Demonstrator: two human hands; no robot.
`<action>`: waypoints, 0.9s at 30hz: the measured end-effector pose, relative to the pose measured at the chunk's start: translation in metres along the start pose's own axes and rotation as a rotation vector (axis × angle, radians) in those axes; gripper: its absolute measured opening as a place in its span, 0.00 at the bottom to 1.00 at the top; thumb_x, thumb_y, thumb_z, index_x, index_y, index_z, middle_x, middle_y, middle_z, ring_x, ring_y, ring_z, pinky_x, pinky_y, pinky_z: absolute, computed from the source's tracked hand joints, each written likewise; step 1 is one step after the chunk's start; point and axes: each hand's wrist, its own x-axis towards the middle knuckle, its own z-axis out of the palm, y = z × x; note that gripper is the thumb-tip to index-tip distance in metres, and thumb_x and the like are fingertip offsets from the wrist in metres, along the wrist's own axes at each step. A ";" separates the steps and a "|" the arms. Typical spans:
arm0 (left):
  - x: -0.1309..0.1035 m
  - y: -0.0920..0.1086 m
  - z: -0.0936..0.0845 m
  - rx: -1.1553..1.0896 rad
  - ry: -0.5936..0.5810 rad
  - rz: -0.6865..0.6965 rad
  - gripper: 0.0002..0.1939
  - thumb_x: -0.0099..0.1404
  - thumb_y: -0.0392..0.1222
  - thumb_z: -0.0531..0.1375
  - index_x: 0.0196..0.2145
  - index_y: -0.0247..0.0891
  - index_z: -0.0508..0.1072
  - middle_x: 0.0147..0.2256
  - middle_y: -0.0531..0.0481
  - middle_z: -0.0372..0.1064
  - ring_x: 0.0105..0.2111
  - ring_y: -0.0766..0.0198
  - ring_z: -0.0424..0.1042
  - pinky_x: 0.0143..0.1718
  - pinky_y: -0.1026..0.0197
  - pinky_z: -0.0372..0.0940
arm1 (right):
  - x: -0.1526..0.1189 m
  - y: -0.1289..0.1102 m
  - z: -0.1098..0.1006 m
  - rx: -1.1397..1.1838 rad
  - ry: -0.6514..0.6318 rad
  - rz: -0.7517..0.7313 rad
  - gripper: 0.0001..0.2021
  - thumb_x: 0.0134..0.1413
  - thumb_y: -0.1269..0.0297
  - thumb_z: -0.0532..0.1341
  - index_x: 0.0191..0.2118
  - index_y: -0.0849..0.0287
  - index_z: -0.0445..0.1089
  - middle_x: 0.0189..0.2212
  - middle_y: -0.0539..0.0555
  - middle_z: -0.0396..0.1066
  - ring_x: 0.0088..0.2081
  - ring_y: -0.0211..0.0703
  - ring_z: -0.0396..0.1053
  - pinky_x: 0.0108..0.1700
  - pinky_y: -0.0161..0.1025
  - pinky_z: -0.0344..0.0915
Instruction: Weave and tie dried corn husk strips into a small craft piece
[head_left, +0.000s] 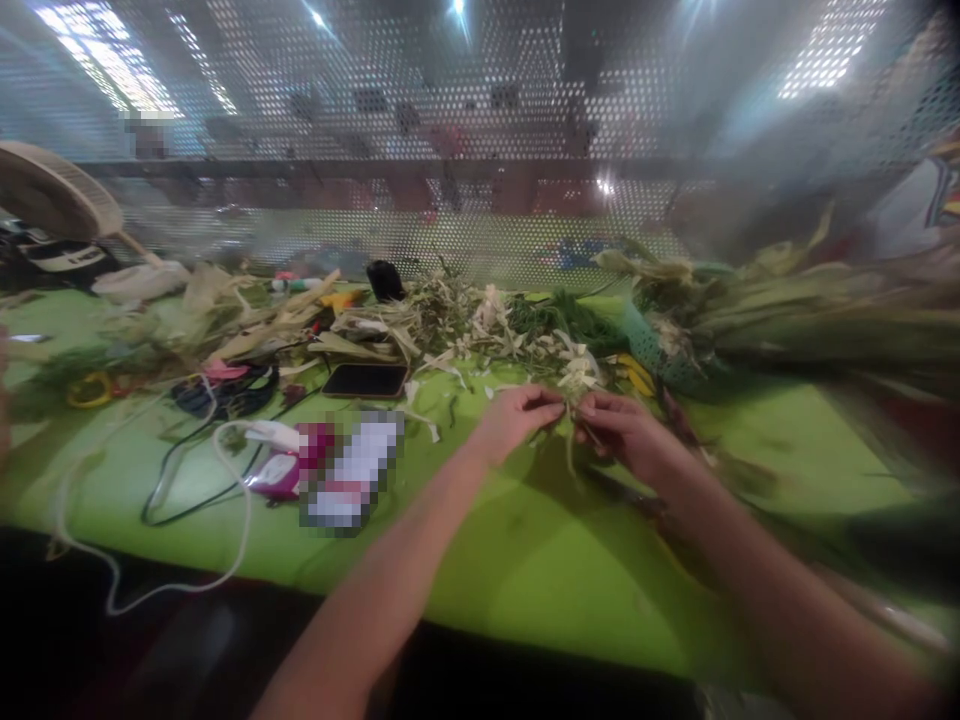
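Observation:
Between my two hands, over the green table (517, 590), stands a pale flower of dried husk strips (581, 372). My left hand (517, 415) has its fingers closed at the base of the flower, from the left. From the right, my right hand (619, 425) pinches the stem just under the petals. Thin strips hang down below the fingers. Just beyond the hands lie a heap of cream husk pieces (491, 315) and some dark green fronds (562, 318). A yellow piece (635, 375) lies just past my right hand.
A teal perforated basket (660, 345) with long dried leaves (810, 310) stands at right. On the left are a dark phone (365, 380), a blurred-out phone (356, 470), a magenta power bank (281, 472) and a white cable (244, 530). A perforated metal screen (465, 130) rises behind.

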 end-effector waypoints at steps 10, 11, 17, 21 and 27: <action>-0.004 0.005 -0.001 0.033 -0.053 -0.036 0.12 0.58 0.48 0.64 0.32 0.34 0.75 0.27 0.52 0.68 0.27 0.70 0.63 0.30 0.65 0.56 | 0.004 -0.001 0.001 -0.301 0.230 -0.212 0.15 0.49 0.50 0.65 0.29 0.57 0.65 0.23 0.49 0.69 0.23 0.36 0.62 0.26 0.36 0.61; -0.004 0.005 -0.001 0.045 -0.056 -0.036 0.13 0.59 0.48 0.64 0.33 0.34 0.74 0.27 0.52 0.68 0.27 0.70 0.64 0.31 0.65 0.56 | 0.005 0.000 0.002 -0.348 0.255 -0.233 0.15 0.51 0.51 0.64 0.29 0.57 0.65 0.24 0.49 0.68 0.24 0.37 0.63 0.27 0.36 0.61; -0.001 0.002 0.000 0.203 0.132 0.043 0.11 0.60 0.45 0.63 0.36 0.35 0.74 0.30 0.50 0.71 0.28 0.67 0.68 0.34 0.62 0.62 | -0.001 0.000 0.003 -0.761 0.488 -0.541 0.11 0.55 0.54 0.63 0.38 0.55 0.69 0.38 0.54 0.70 0.36 0.43 0.66 0.36 0.38 0.62; 0.001 -0.002 0.005 0.192 0.208 0.076 0.09 0.59 0.42 0.63 0.36 0.35 0.73 0.32 0.48 0.73 0.30 0.64 0.71 0.36 0.59 0.65 | -0.005 0.001 0.008 -0.942 0.411 -0.563 0.12 0.58 0.53 0.61 0.31 0.56 0.70 0.34 0.54 0.70 0.37 0.45 0.66 0.39 0.40 0.61; 0.002 -0.005 0.007 0.217 0.188 0.077 0.08 0.59 0.42 0.63 0.35 0.35 0.74 0.31 0.48 0.74 0.30 0.64 0.70 0.36 0.60 0.64 | -0.002 0.006 0.008 -0.972 0.307 -0.472 0.09 0.58 0.59 0.59 0.31 0.57 0.72 0.31 0.53 0.71 0.35 0.45 0.67 0.38 0.40 0.60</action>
